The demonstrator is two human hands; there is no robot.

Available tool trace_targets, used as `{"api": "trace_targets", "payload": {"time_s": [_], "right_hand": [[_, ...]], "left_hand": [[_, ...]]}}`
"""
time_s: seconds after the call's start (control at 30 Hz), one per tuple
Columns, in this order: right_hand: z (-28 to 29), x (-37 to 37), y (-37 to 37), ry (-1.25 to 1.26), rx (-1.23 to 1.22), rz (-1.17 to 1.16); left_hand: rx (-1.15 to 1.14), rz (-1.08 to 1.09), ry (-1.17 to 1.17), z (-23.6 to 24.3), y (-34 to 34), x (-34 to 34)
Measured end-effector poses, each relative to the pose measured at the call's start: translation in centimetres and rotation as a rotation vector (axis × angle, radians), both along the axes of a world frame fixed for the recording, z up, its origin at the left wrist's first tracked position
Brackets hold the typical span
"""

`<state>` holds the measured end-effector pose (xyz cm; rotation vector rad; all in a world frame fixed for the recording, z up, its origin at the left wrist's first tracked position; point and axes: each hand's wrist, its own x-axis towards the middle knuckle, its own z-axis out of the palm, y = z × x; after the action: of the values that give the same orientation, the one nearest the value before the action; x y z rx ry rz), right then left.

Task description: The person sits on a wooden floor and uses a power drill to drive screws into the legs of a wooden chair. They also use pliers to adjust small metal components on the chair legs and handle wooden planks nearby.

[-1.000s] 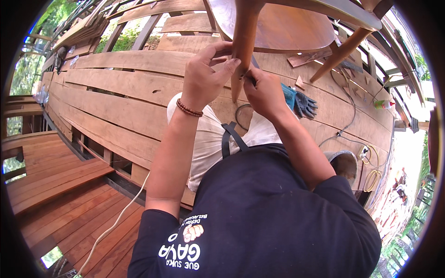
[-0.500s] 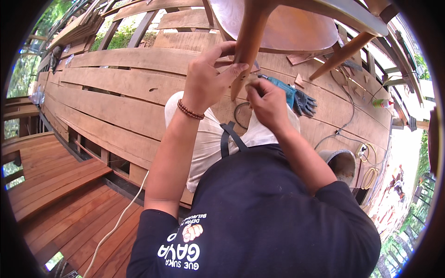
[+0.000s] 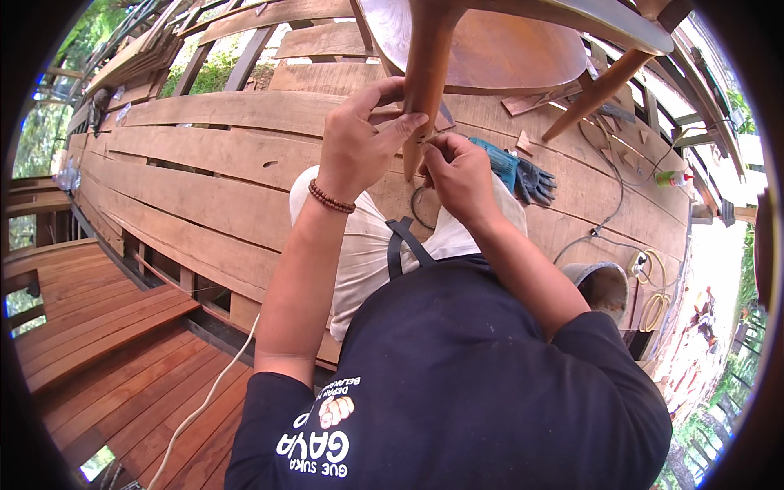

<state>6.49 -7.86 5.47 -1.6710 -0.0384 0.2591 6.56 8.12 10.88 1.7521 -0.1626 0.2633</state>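
Note:
A brown wooden chair (image 3: 514, 49) stands tilted in front of me, its curved seat at the top of the view. My left hand (image 3: 359, 140), with a beaded bracelet on the wrist, is closed around the chair's near leg (image 3: 426, 73), thumb on the front of it. Small dark spots show on the leg beside that thumb. Against the right side of the same leg, my right hand (image 3: 461, 175) has its thumb and forefinger pinched together. Whatever lies between those fingertips is too small or too hidden to make out.
Just beyond my right hand, a teal power tool (image 3: 496, 161) lies on the plank floor (image 3: 220, 155) with a dark work glove (image 3: 535, 184) against it. Cables (image 3: 608, 216), wood scraps (image 3: 525, 143), a green bottle (image 3: 671, 178) and a grey bucket (image 3: 600, 290) are to the right. Gaps separate some planks.
My right hand has moved left and slightly up, bringing its pinched fingertips to the chair leg. The leg and my left hand have shifted a little left in view.

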Motion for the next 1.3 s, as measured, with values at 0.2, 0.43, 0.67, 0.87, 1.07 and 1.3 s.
{"api": "trace_targets", "payload": {"time_s": [0.2,0.43,0.67,0.87,1.07,1.3], "right_hand": [[-0.8,0.2,0.1,-0.06,-0.015,-0.024],[-0.9,0.0,0.2,-0.077,-0.014,-0.029],[-0.8,0.3,0.3,-0.097,-0.041,-0.033],[-1.1,1.0,-0.9,-0.334,-0.211,0.045],[-1.7,1.9,-2.0,-0.484,-0.204,0.169],[-2.0,-0.5,-3.4,-0.303,-0.197,0.12]], "left_hand": [[-0.027,0.016,-0.013,-0.4,-0.1,0.1],[-0.055,0.01,-0.004,-0.6,0.0,0.1],[-0.075,0.005,-0.019,-0.9,0.1,0.2],[-0.065,0.0,-0.009,-1.1,0.1,0.3],[-0.073,0.006,0.004,-1.1,0.3,0.1],[0.04,-0.125,-0.076,0.3,1.8,0.8]]}}
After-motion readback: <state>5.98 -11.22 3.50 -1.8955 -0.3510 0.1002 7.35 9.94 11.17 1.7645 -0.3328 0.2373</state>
